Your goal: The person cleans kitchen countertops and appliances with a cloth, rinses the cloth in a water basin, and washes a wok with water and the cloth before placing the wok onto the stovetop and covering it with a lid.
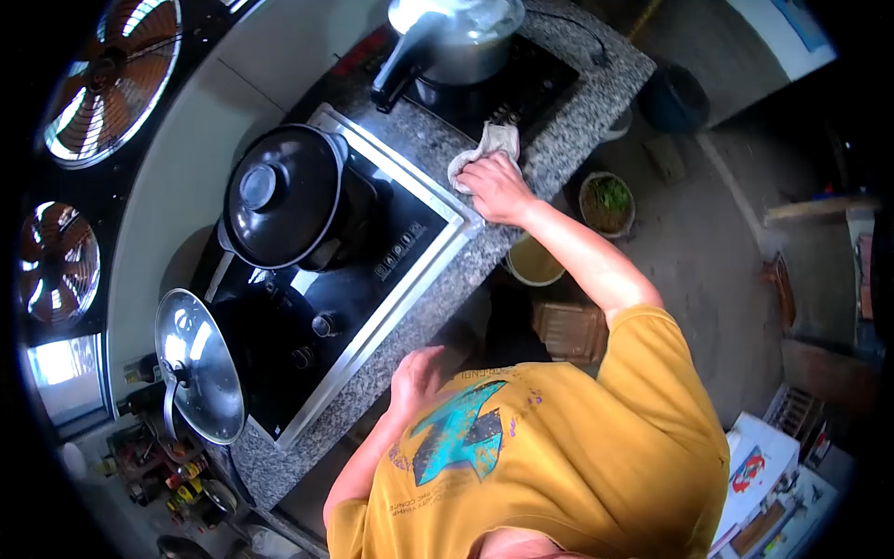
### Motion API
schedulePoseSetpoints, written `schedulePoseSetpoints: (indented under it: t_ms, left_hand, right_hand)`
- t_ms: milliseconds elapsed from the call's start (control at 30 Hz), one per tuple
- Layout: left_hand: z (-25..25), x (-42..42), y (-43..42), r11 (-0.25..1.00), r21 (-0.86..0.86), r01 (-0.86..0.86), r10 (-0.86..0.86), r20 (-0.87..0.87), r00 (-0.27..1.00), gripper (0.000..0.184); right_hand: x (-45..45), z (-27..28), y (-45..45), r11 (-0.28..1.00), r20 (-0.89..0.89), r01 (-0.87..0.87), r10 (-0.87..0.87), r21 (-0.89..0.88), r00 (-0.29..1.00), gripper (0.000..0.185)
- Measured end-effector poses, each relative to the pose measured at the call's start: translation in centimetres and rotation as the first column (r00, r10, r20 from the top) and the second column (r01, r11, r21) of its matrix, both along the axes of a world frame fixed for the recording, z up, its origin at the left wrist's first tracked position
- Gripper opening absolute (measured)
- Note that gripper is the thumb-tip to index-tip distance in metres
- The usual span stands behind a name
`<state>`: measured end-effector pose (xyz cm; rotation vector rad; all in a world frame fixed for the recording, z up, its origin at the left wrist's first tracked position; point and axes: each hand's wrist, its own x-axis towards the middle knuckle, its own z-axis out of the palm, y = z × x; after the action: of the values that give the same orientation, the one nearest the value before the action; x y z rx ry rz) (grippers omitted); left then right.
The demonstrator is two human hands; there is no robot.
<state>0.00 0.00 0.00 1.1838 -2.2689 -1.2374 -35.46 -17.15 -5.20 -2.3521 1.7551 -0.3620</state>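
Observation:
My right hand [498, 191] is closed on a pale, crumpled cloth [492, 146]. It presses the cloth on the speckled granite counter [559, 158], between the metal frame of the black cooktop [391, 256] and a smaller black hob [535, 88]. My left hand [417, 377] is near my shirt, by the counter's front edge; its fingers are partly hidden and blurred, so its grip is unclear. A silver pressure cooker [470, 51] with a black handle sits on the smaller hob. On the cooktop stands a black lidded pot [284, 200].
A glass lid [200, 363] stands tilted at the cooktop's left end. Two fans [107, 79] are in the wall at the left. Below the counter are a bowl of greens [607, 203], a pale basin [535, 261], a dark bucket [672, 98] and a wooden stool [570, 331].

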Motion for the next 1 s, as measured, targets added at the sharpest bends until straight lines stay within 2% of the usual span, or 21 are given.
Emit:
schedulePoseSetpoints:
  t_ms: [33, 67, 100, 167, 233, 300, 333, 367, 433, 500, 533, 567, 600, 633, 700, 733, 833, 900, 1000]
  left_hand:
    - [0.0, -0.6, 0.0, 1.000, 0.017, 0.008, -0.007, -0.022, 1.000, 0.037]
    - [-0.1, -1.2, -0.1, 0.999, 0.036, 0.017, -0.016, -0.042, 0.999, 0.035]
    - [1.0, 1.8, 2.3, 0.999, -0.020, 0.038, -0.038, -0.005, 0.999, 0.032]
    - [1.1, 0.7, 1.4, 0.998, -0.017, 0.068, -0.069, -0.019, 0.997, 0.031]
    - [2.1, 1.0, 2.7, 0.992, 0.026, 0.124, -0.124, -0.017, 0.992, 0.029]
    - [1.7, 1.2, 3.7, 0.985, 0.037, 0.169, -0.169, -0.023, 0.985, 0.028]
    - [1.6, 0.8, 3.9, 0.978, 0.047, 0.201, -0.200, -0.032, 0.979, 0.028]
    - [1.4, -0.3, 3.7, 0.967, 0.057, 0.249, -0.245, -0.071, 0.967, 0.027]
    - [1.9, -2.7, 4.1, 0.937, 0.085, 0.338, -0.324, -0.151, 0.934, 0.025]
    - [2.3, -4.5, 5.2, 0.902, 0.091, 0.422, -0.394, -0.223, 0.892, 0.025]
    - [1.9, -5.6, 5.4, 0.879, 0.057, 0.473, -0.445, -0.252, 0.859, 0.025]
    - [1.5, -6.6, 5.5, 0.854, 0.022, 0.520, -0.495, -0.278, 0.823, 0.026]
    - [1.6, -7.7, 5.9, 0.802, 0.023, 0.597, -0.577, -0.228, 0.784, 0.027]
    - [1.4, -8.7, 7.3, 0.765, -0.015, 0.644, -0.626, -0.257, 0.737, 0.027]
    - [-0.5, -11.0, 9.4, 0.686, 0.016, 0.728, -0.705, -0.233, 0.669, 0.029]
    - [0.2, -12.2, 11.4, 0.661, 0.036, 0.750, -0.725, -0.227, 0.650, 0.030]
    - [-0.3, -17.7, 16.1, 0.570, -0.076, 0.818, -0.809, -0.224, 0.543, 0.034]
    - [-1.1, -21.4, 19.7, 0.531, -0.092, 0.842, -0.838, -0.204, 0.506, 0.035]
    - [-1.1, -26.8, 27.7, 0.524, -0.111, 0.844, -0.847, -0.170, 0.504, 0.036]
  right_hand:
    - [-0.6, 0.5, 1.9, 0.992, 0.043, 0.057, -0.053, -0.108, 0.998, 0.049]
    - [-1.5, 1.1, 3.1, 0.977, -0.060, 0.162, -0.172, -0.139, 0.983, 0.047]
    - [1.9, -1.0, 5.8, 0.966, 0.097, 0.205, -0.191, -0.159, 0.977, 0.045]
    - [2.9, -1.2, 5.1, 0.875, 0.183, 0.342, -0.295, -0.343, 0.938, 0.034]
    - [7.0, -2.4, 7.3, 0.861, 0.208, 0.400, -0.348, -0.315, 0.914, 0.019]
    - [12.0, -0.3, 12.4, 0.906, 0.261, 0.373, -0.318, -0.199, 0.912, 0.012]
    - [14.9, -1.6, 14.1, 0.870, 0.416, 0.361, -0.207, -0.336, 0.886, 0.013]
    - [16.7, -1.6, 15.4, 0.864, 0.461, 0.306, -0.099, -0.401, 0.882, 0.010]
    - [18.9, -1.7, 19.0, 0.900, 0.452, 0.096, 0.118, -0.424, 0.884, 0.012]
    - [20.5, -4.2, 22.6, 0.957, 0.551, 0.022, 0.147, -0.289, 0.821, 0.015]
    - [19.4, -4.7, 23.8, 0.993, 0.625, 0.006, 0.070, -0.119, 0.778, 0.020]
    - [17.7, -5.4, 25.3, 0.995, 0.670, 0.058, -0.096, 0.079, 0.736, 0.023]
    - [15.5, -5.7, 27.2, 0.967, 0.761, 0.116, -0.252, 0.229, 0.598, 0.023]
    - [13.4, -5.6, 30.0, 0.911, 0.805, 0.141, -0.409, 0.387, 0.431, 0.023]
    - [8.0, -5.8, 34.8, 0.839, 0.844, 0.157, -0.535, 0.522, 0.051, 0.026]
    - [6.1, -5.7, 38.7, 0.800, 0.814, 0.184, -0.581, 0.572, -0.003, 0.027]
    - [-1.6, -3.6, 48.3, 0.659, 0.708, 0.297, -0.699, 0.691, -0.096, 0.033]
    - [-6.1, -2.8, 54.9, 0.620, 0.681, 0.287, -0.622, 0.730, -0.386, 0.032]
    - [-13.5, -1.7, 65.8, 0.572, 0.641, 0.316, -0.557, 0.757, -0.528, 0.030]
